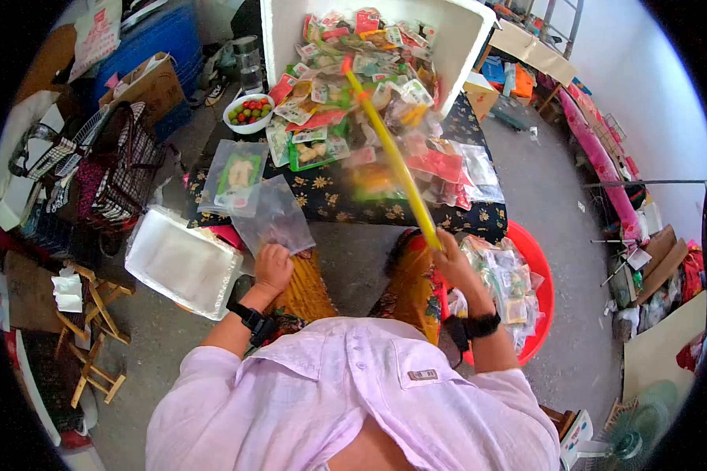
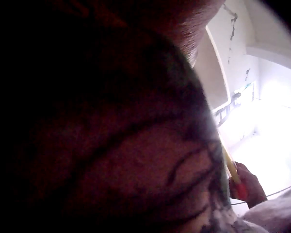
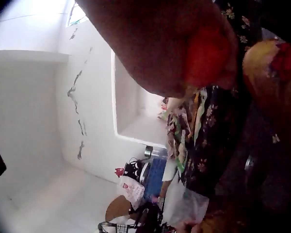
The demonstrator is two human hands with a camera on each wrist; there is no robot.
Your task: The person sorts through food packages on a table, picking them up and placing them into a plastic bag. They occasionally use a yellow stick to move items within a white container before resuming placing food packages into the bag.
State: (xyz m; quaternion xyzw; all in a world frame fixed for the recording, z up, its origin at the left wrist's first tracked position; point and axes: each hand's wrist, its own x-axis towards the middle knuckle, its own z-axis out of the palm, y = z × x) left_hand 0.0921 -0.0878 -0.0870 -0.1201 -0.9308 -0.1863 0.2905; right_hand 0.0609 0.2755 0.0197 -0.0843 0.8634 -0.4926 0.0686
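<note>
Head view, right hand (image 1: pixel 450 259) clenched around a yellow stick (image 1: pixel 391 157) slanting over snack packets (image 1: pixel 346 102) on the table (image 1: pixel 330 200), left hand (image 1: pixel 273 265) pinching a clear bag (image 1: pixel 275 216) at the table's near edge, left wrist view mostly dark, showing only that stick (image 2: pixel 229 167) gripped in the right hand (image 2: pixel 247 183).

One yellow stick (image 1: pixel 393 153), one white bowl (image 1: pixel 248 115) of small tomatoes and one red tub (image 1: pixel 543 290). Two clear bags (image 1: pixel 253 196) lie at the counter's (image 1: pixel 330 200) edge. Snack packets (image 1: pixel 346 94) are too many to count.
</note>
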